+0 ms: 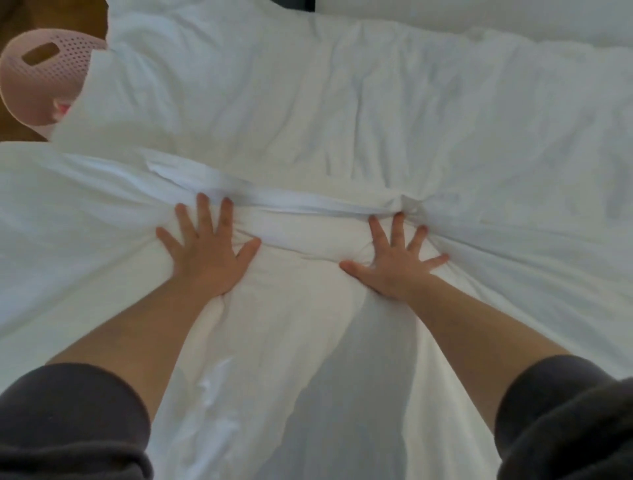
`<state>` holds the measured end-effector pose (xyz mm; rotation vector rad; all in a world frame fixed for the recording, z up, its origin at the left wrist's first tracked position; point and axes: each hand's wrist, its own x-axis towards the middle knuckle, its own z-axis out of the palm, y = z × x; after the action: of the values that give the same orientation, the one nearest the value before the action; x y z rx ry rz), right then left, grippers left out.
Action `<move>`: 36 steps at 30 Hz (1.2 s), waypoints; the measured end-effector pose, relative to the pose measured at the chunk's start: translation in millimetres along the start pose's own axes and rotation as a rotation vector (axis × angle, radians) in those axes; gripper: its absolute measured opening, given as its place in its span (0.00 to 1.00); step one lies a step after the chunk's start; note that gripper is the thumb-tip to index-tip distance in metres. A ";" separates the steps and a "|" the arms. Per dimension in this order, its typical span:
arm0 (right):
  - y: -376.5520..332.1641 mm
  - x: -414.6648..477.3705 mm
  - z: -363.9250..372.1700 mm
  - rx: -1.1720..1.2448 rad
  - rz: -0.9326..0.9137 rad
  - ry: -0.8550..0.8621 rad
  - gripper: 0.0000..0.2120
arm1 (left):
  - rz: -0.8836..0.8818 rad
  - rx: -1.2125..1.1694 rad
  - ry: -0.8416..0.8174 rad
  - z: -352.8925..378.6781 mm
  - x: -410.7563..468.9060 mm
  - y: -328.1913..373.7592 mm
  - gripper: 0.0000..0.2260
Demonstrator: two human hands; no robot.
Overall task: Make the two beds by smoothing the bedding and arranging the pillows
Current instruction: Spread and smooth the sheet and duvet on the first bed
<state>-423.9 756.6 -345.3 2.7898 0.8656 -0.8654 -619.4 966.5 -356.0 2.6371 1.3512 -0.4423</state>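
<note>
Pink perforated basket [44,75] at far left. Left hand [205,250], fingers splayed flat, presses the white bedding [342,113] that covers the bed; right hand [394,263], likewise spread and gripping nothing, presses beside a bunched fold [409,202].

we are in a bedroom, whether a home's or a hotel's we cannot tell. white bedding [342,102], creased and folded over in a band, fills nearly all we see. past a dark gap [306,4] at the top edge lies a second bed [479,17], also in white. at the upper left a pink basket [44,68] with small holes sits on a brown floor [20,20], partly behind the bedding.
</note>
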 end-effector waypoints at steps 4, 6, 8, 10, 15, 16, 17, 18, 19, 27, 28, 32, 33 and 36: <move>-5.6 5.6 -14.7 -0.003 0.006 -0.029 0.49 | -0.021 -0.028 -0.031 -8.2 8.7 -2.5 0.39; -6.4 13.4 -15.1 -0.026 0.012 -0.016 0.50 | -0.028 -0.022 -0.017 -7.1 10.0 -0.7 0.39; -7.8 23.2 -14.6 -0.054 0.008 0.022 0.50 | -0.040 -0.004 0.015 -6.4 9.7 5.3 0.39; -8.8 32.3 -10.3 -0.066 -0.013 0.102 0.49 | -0.053 0.005 0.058 -4.4 11.0 11.3 0.38; -4.1 29.7 -2.3 -0.109 -0.141 0.295 0.44 | -0.199 -0.046 0.077 -5.6 0.3 25.0 0.35; 2.6 24.9 -4.2 -0.130 -0.197 0.304 0.42 | -0.217 -0.091 0.084 -8.0 -8.2 36.3 0.35; 13.0 18.6 -7.0 -0.151 -0.269 0.306 0.39 | -0.198 -0.133 0.096 -9.7 -20.4 52.1 0.34; 27.3 12.0 -9.7 -0.175 -0.346 0.312 0.37 | -0.141 -0.147 0.102 -9.6 -36.1 70.2 0.33; 46.5 6.2 -12.3 -0.196 -0.415 0.341 0.35 | -0.059 -0.130 0.112 -4.9 -53.2 87.0 0.33; 264.3 -10.0 -39.0 -0.063 0.289 0.341 0.34 | -0.097 0.022 0.021 13.9 -71.4 123.1 0.32; 278.2 -12.8 -40.3 0.023 0.400 0.286 0.36 | -0.150 -0.009 0.003 10.1 -73.3 134.9 0.32; 273.1 -8.4 -41.6 0.133 0.334 0.114 0.32 | 0.022 -0.147 0.041 -8.6 -82.7 223.5 0.33; 272.1 -7.5 -44.0 0.135 0.277 0.101 0.31 | 0.177 -0.122 0.071 -10.1 -86.3 253.9 0.32; 300.2 -4.8 -57.6 0.140 0.130 0.053 0.29 | 0.539 -0.081 0.071 -11.3 -97.6 341.8 0.32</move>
<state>-234.8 518.0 -316.8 2.9623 0.6441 -0.8670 -393.8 694.6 -315.3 2.8115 0.6045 -0.2140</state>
